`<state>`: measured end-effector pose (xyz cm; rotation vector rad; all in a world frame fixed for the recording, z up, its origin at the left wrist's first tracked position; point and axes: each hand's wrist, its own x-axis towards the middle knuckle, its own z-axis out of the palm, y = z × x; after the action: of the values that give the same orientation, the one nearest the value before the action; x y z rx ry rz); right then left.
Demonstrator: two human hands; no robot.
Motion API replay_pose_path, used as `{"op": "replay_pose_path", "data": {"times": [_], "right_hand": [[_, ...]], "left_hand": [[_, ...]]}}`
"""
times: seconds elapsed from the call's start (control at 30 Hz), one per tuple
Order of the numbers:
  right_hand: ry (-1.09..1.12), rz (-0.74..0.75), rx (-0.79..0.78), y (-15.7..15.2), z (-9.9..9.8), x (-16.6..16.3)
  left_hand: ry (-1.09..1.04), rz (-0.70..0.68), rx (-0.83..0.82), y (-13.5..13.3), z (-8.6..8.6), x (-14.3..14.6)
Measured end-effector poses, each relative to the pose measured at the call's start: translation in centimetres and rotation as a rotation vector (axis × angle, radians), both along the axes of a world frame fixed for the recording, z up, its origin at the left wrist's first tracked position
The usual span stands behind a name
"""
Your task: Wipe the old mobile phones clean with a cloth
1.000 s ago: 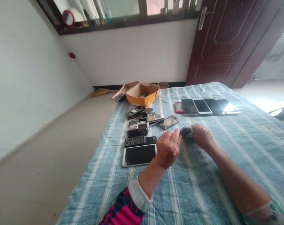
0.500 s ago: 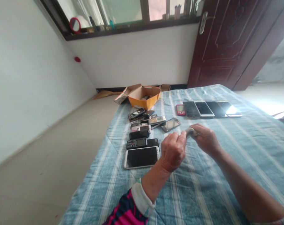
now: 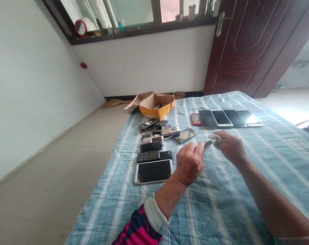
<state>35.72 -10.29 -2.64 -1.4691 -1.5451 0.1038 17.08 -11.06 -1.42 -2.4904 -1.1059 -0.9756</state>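
Note:
My left hand (image 3: 190,162) is closed around a small dark mobile phone (image 3: 208,144), held above the bed; only its far end shows past my fingers. Just to the right, my right hand (image 3: 229,146) pinches a white wipe (image 3: 215,136), slightly apart from the phone. A white smartphone with a black screen (image 3: 154,172) lies left of my left wrist. Beyond it are a black keypad phone (image 3: 148,156) and a jumble of older handsets (image 3: 153,140). A grey touchscreen phone (image 3: 185,135) rests beyond my left hand.
A row of smartphones (image 3: 221,119) lies at the far right, with a pink phone (image 3: 196,119) at its left end. An open orange cardboard box (image 3: 157,113) holding phones stands at the far edge of the striped bedcover (image 3: 221,211). A door (image 3: 236,51) is behind.
My right hand with the wipe has moved a little right and up, away from the phone's end. My left hand stays almost in place, still holding the phone.

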Motion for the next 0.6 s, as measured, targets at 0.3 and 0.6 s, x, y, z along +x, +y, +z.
{"op": "replay_pose_path", "data": {"times": [0.3,0.6], "right_hand": [[-0.301,0.116,0.245,-2.0,3.2,-2.3],[-0.328,0.072,0.221,-1.4,2.6,-1.6]], "left_hand": [[-0.082,-0.008,-0.061,0.1,0.4,1.4],[-0.200,-0.044,-0.177,0.7,-1.5,1.3]]}}
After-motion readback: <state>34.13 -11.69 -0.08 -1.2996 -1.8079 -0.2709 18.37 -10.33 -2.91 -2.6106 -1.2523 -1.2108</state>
